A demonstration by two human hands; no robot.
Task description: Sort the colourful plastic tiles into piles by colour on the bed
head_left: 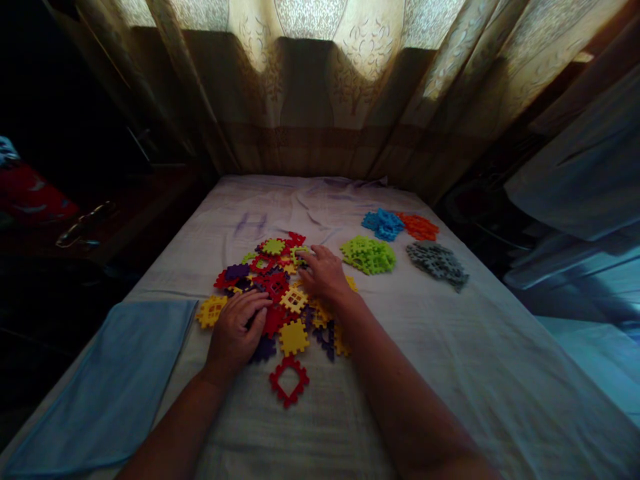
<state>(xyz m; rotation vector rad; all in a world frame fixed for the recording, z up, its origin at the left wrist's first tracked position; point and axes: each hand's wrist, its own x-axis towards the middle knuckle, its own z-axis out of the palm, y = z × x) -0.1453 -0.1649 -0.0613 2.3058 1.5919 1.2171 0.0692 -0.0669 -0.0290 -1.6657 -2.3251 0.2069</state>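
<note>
Mixed tile pile (pixel 280 293) mid-bed. Right hand (pixel 325 272) lies flat at the pile's far right edge, fingers loose, probably touching a green tile (pixel 300 253). Left hand (pixel 239 327) rests open on the near-left tiles, gripping nothing.

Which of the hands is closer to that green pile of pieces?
The right hand: it rests on the mixed pile just left of the green pile. The left hand lies farther away, at the mixed pile's near left side.
</note>
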